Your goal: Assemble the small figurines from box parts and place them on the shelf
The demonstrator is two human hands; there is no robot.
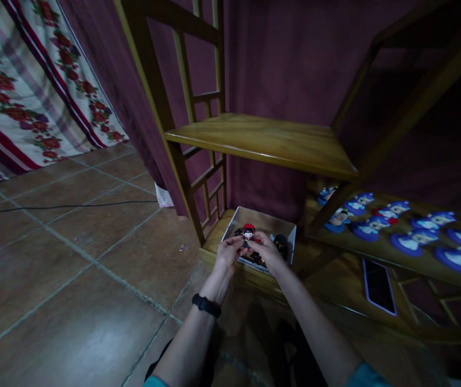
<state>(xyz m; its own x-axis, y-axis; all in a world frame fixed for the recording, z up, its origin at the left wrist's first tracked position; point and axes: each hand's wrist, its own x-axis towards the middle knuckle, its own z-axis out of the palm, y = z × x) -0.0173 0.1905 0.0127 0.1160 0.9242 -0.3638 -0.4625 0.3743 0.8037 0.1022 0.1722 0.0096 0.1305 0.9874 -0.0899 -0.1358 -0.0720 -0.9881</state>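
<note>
A small figurine [248, 233] with a red top, black hair and a pale face is held upright between both hands. My left hand [230, 251] grips it from the left, and my right hand [267, 250] grips it from the right with bent fingers. Under the hands is an open white box [292, 242] on the bottom shelf. Several dark figurines with red parts lie in it, partly covered by my hands; their details are hard to make out.
A wooden shelf board [262, 141] juts out above the box. To the right, several blue-and-white figurines [413, 239] stand in rows on another shelf. A phone [378, 285] lies below them. A black cable [64, 206] crosses the tiled floor at left.
</note>
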